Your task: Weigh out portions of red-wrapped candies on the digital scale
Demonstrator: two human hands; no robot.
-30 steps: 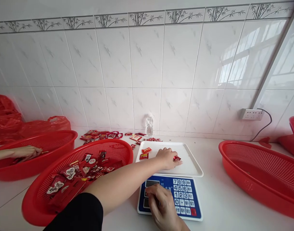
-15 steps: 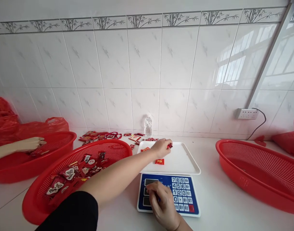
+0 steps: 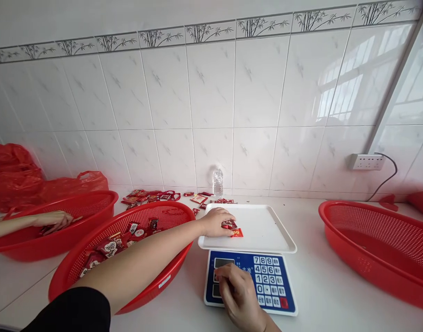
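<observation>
My left hand [image 3: 216, 221] lies on the white tray [image 3: 266, 230] of a scale, fingers closed over small red candy packets [image 3: 235, 229] near the tray's front left. My right hand [image 3: 237, 293] rests on the blue keypad panel [image 3: 266, 281] of the scale, fingertips on its left side by the display. A red mesh basket [image 3: 163, 216] holding several red and white candy packets [image 3: 109, 246] sits under my left forearm.
A second red basket [image 3: 93, 203] at the left has another person's hand [image 3: 55, 220] in it. An empty-looking red basket [image 3: 380, 249] stands at the right. Loose packets [image 3: 152, 196] and a water bottle [image 3: 217, 181] line the tiled wall. Red bags [image 3: 14, 177] at far left.
My left hand moved from the tray's far edge back to its front left and gathered the red packets there. The right hand stays on the scale panel. The other person's hand dipped lower into its basket.
</observation>
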